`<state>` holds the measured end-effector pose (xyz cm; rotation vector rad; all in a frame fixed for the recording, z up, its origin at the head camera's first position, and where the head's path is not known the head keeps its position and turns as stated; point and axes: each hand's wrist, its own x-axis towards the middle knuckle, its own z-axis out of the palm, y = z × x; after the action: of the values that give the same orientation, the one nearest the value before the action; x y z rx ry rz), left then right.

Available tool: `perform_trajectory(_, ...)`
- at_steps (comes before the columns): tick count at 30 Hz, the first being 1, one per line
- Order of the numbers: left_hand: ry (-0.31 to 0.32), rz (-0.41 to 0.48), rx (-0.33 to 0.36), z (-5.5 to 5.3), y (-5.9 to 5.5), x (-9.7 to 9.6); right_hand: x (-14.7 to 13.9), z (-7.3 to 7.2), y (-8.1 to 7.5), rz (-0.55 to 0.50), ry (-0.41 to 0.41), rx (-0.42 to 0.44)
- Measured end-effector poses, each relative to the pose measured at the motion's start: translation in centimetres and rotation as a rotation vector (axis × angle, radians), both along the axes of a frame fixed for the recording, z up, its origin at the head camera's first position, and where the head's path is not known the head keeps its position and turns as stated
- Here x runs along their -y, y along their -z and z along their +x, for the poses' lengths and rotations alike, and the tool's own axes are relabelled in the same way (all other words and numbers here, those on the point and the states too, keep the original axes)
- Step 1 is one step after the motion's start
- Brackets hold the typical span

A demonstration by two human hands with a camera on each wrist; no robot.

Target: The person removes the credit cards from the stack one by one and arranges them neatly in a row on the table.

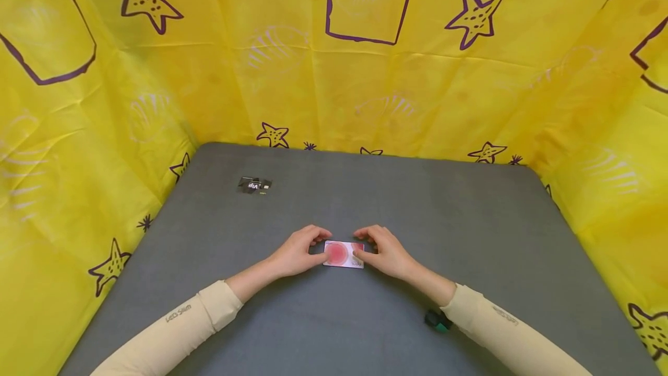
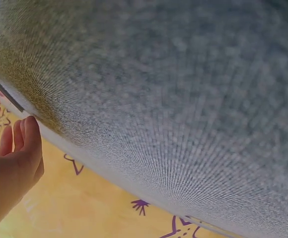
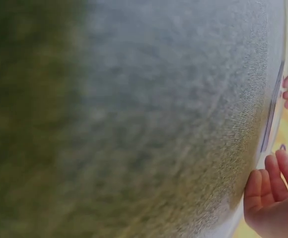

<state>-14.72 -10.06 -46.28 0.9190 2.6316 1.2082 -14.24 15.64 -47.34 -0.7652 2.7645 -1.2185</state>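
A white card (image 1: 343, 261) with a pink circle lies flat between the hands in the head view. My left hand (image 1: 302, 251) is at its left end, the thumb tip over the card's edge and the fingers bent beyond its far corner. My right hand (image 1: 388, 253) is at the other end, its thumb overlapping the printed face. In the left wrist view, the left hand's (image 2: 16, 166) fingertips are close to the card's dark edge (image 2: 4, 92). The right wrist view has the right hand's (image 3: 278, 196) fingertips right by the end of the thin card edge (image 3: 269, 119).
Black cards (image 1: 254, 185) with "Vip" lettering lie toward the far left of the grey table (image 1: 334, 318). A small dark object with a green patch (image 1: 437, 321) sits by the right cuff. Yellow patterned cloth (image 1: 313, 86) rises around the table's far and side edges.
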Motion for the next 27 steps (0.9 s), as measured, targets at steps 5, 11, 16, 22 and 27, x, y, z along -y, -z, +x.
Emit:
perform_trajectory(5,0.007,-0.030,-0.051,0.05,0.18,0.02,-0.34,0.27,0.11,0.036,-0.014,-0.060)
perform_trajectory(11,0.029,-0.111,-0.070,-0.01,0.22,0.05,-0.48,0.46,0.21,0.080,-0.022,-0.074)
perform_trajectory(16,0.047,-0.144,-0.053,-0.09,0.28,0.11,-0.35,0.50,0.28,0.102,-0.049,-0.072)
perform_trajectory(22,0.051,-0.174,-0.048,-0.07,0.38,0.21,-0.33,0.61,0.47,0.116,-0.067,-0.070)
perform_trajectory(27,0.070,-0.191,-0.051,-0.07,0.30,0.10,-0.49,0.95,0.23,0.115,-0.063,-0.043)
